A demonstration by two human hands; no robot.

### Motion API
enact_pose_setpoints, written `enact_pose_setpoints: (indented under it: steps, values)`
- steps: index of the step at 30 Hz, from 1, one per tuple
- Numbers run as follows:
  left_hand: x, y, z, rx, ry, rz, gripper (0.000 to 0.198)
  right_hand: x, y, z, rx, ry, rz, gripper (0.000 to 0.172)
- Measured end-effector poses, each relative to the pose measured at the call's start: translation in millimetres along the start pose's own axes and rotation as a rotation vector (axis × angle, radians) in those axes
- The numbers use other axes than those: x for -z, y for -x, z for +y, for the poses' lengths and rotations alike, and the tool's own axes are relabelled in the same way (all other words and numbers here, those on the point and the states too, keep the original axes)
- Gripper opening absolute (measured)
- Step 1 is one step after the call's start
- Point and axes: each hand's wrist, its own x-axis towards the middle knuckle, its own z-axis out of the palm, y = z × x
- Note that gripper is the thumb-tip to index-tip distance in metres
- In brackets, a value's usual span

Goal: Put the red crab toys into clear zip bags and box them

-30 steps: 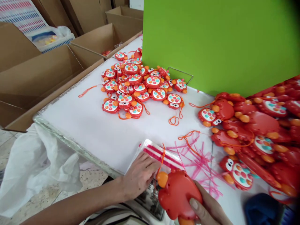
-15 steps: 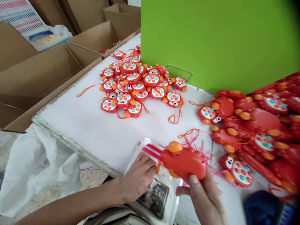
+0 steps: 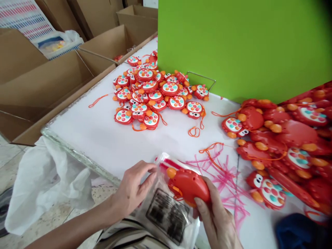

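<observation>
My right hand (image 3: 218,214) grips a red crab-shaped toy (image 3: 190,185), its plain back facing up and an orange cord hanging at its left end. Below the toy lies a clear plastic bag (image 3: 166,218) with a black printed label, at the near table edge over my lap. Beside the bag's upper left edge is my left hand (image 3: 136,186), thumb and index finger curved toward each other at the bag's edge. Whether it pinches the plastic is too small to tell.
Similar toys form a pile (image 3: 150,93) at the back and a bigger heap (image 3: 293,138) at the right. Pink strips (image 3: 225,176) lie on the white table (image 3: 103,145). A green panel (image 3: 233,45) stands behind; cardboard boxes (image 3: 59,79) line the left.
The toy has moved down and slightly left over the bag with my right hand. My left hand has shifted left, away from the toy and its cord. The view has shifted slightly.
</observation>
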Motion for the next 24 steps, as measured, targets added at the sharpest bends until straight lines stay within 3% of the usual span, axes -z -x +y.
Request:
enact_pose_setpoints:
  steps: [2, 4, 9, 12, 17, 19, 21, 24]
  values:
    - [-1.0, -6.5, 3.0, 0.226, 0.089, -0.113, 0.017, -0.5, 0.6, -1.7, 0.010, 0.000, -0.004, 0.055]
    - [-7.1, -11.7, 4.4, 0.327, 0.191, -0.202, 0.016, 0.1, 0.9, -3.9, 0.012, 0.024, -0.009, 0.055]
    - [-22.6, -13.9, 2.5, 0.339, 0.325, -0.150, 0.018, 7.9, -4.8, -11.0, 0.151, 0.150, -0.046, 0.043]
    - [-24.5, -11.1, 2.4, 0.383, 0.434, -0.188, 0.020, 10.7, -12.6, -14.7, 0.270, 0.249, -0.115, 0.036]
    - [-24.9, -10.0, 2.3, 0.408, 0.539, -0.202, 0.021, 1.6, -21.1, -23.3, 0.445, 0.422, -0.025, 0.039]
    - [-26.4, -9.8, 1.5, 0.411, 0.591, -0.208, 0.022, -3.0, -21.7, -28.7, 0.511, 0.373, -0.123, 0.036]
    - [-27.9, -9.0, 1.1, 0.437, 0.652, -0.208, 0.025, -6.3, -21.7, -33.3, 0.527, 0.332, -0.186, 0.041]
    - [-27.9, -7.2, 1.6, 0.489, 0.782, -0.209, 0.027, -10.1, -23.2, -36.1, 0.463, 0.352, -0.099, 0.041]
